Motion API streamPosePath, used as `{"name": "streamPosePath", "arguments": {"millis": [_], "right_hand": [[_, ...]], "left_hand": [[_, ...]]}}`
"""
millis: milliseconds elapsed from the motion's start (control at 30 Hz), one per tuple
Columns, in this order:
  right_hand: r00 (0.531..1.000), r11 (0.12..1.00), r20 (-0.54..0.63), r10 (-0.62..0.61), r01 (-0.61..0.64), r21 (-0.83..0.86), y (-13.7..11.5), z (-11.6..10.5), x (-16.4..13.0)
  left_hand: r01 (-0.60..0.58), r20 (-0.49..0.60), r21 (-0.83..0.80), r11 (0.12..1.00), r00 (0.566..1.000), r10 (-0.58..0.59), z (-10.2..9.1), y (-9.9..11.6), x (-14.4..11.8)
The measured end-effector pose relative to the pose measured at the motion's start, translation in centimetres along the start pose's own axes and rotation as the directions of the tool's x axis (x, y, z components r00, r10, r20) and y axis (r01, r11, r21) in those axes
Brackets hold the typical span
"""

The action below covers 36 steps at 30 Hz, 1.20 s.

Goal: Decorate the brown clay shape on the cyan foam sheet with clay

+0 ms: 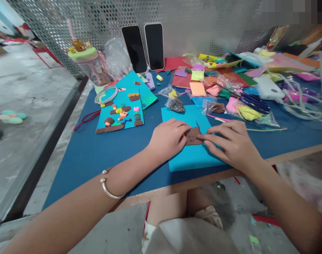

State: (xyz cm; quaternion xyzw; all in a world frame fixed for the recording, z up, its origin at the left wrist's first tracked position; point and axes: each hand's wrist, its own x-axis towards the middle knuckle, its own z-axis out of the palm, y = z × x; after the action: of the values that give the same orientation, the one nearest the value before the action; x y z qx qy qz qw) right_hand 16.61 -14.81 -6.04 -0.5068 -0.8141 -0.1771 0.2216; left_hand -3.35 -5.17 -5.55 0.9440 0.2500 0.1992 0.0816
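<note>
A flat brown piece of modelling clay (194, 140), roughly square with several small dark dots, lies on a light blue sheet (198, 160). My left hand (170, 137) has its fingers bent, with the fingertips and thumb gripping the clay's left edge. From the other side, my right hand (228, 144) reaches over with its fingers apart. Its index fingertip touches the clay's right edge, and the thumb is just below. A thin dark strand stands up at the clay's top edge. Behind it rests a bag of dark clay (176, 105).
Left of the sheet lies a blue card (118, 121) with clay figures, a tape roll (106, 94) on its corner. Two phones (154, 46) lean against the perforated metal panel beside a lidded cup (90, 65). Scissors (253, 102) and several clay packets crowd the right.
</note>
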Motion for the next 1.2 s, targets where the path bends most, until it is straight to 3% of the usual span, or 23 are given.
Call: {"name": "streamPosePath", "arguments": {"millis": [200,400,1033,1200], "right_hand": [[0.999,0.999,0.042,-0.019,0.02,-0.025,-0.18,-0.07,-0.01],[1.0,1.0,-0.002,-0.01,0.01,-0.023,-0.17,-0.12,-0.04],[0.998,0.997,0.01,-0.056,0.056,-0.051,-0.16,-0.13,-0.04],[1.0,0.998,0.007,0.003,-0.003,-0.06,-0.24,-0.12,0.01]], "left_hand": [[-0.004,0.012,0.028,1.0,1.0,0.004,-0.07,0.06,0.05],[-0.005,0.019,0.039,0.999,1.0,0.005,-0.07,0.2,0.02],[0.003,0.035,0.06,0.998,0.999,-0.005,-0.15,0.19,0.04],[0.011,0.059,0.06,0.998,0.998,-0.015,-0.26,0.2,0.06]]}}
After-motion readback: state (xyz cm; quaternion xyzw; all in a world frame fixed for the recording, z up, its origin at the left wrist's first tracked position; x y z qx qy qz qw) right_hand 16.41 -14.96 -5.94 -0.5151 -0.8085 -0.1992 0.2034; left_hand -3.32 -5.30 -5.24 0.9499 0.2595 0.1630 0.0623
